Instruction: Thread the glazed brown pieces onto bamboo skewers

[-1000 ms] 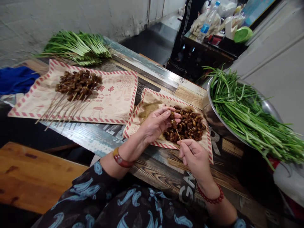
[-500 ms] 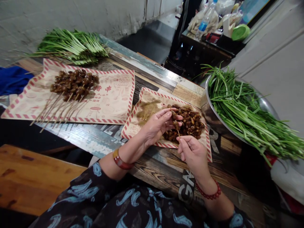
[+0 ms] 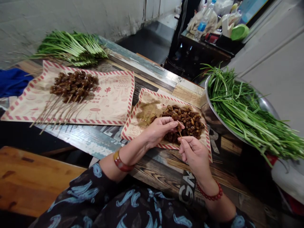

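My right hand point(image 3: 190, 147) is closed in a pinch on the lower part of a thin wooden skewer point(image 3: 180, 133). Around the skewer's upper end, my left hand point(image 3: 165, 126) has its thumb and fingers on a glossy brown piece point(image 3: 179, 127) that looks like a silkworm pupa. Both hands are over the near edge of a pile of loose brown pupae point(image 3: 190, 118), which lies on a stained paper sheet point(image 3: 148, 98) with a red-striped border. Fingers hide the skewer's tip.
Left on the table, filled skewers point(image 3: 72, 84) lie on a second striped paper point(image 3: 114, 110). Behind them is a bunch of green chives point(image 3: 71, 46). A metal bowl point(image 3: 206, 98) heaped with greens stands at right. A wooden bench point(image 3: 35, 180) is lower left; a person's leg point(image 3: 181, 28) shows beyond.
My left hand has closed its spread fingers and shifted slightly down, nearer my right hand. The brown piece on the skewer is now mostly covered. The right hand has barely moved.
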Motion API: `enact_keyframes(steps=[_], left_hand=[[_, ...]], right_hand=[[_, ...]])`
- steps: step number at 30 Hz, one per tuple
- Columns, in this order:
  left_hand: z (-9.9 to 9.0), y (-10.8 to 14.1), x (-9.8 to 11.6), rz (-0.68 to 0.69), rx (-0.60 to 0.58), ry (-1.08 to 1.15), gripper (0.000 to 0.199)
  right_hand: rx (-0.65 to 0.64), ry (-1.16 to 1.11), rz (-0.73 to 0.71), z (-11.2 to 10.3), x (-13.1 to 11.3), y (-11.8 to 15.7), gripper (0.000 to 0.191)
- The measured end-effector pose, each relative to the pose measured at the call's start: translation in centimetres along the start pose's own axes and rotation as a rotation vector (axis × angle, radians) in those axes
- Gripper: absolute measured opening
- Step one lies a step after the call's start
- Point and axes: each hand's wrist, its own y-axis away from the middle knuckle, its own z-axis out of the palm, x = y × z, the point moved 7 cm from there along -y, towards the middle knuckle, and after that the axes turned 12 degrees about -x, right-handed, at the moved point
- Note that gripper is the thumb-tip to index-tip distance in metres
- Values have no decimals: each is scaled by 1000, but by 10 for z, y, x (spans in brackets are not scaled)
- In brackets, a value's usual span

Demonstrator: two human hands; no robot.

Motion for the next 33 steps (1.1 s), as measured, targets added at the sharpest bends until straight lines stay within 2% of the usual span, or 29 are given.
enact_keyframes(steps=[4, 8, 10, 13, 16, 19, 25, 30, 33], left_hand=[[0, -1, 2, 20, -4, -74, 30], [-11, 2, 21, 133, 89, -205, 36], [-17, 5, 35, 206, 137, -343, 34], [-19, 8, 51, 237, 159, -679, 22], [-15, 7, 55, 204, 79, -997, 12], [-14, 5, 51, 135, -33, -1178, 6], [-7, 5, 37, 42, -278, -1570, 21], [1, 3, 27, 23, -347, -1764, 17], [2, 2, 29, 52, -303, -1729, 12]], right_hand=[[-3, 0, -9, -1, -3, -1, 23], [44, 43, -40, -12, -12, 2, 22], [88, 78, -51, -23, -16, 3, 21], [108, 95, -71, -36, -19, 4, 20], [120, 83, -92, -44, -18, 3, 20], [117, 88, -101, -46, -16, 0, 20], [92, 85, -102, -42, -16, -1, 20], [52, 81, -96, -38, -14, -2, 19], [55, 70, -102, -38, -11, -2, 19]])
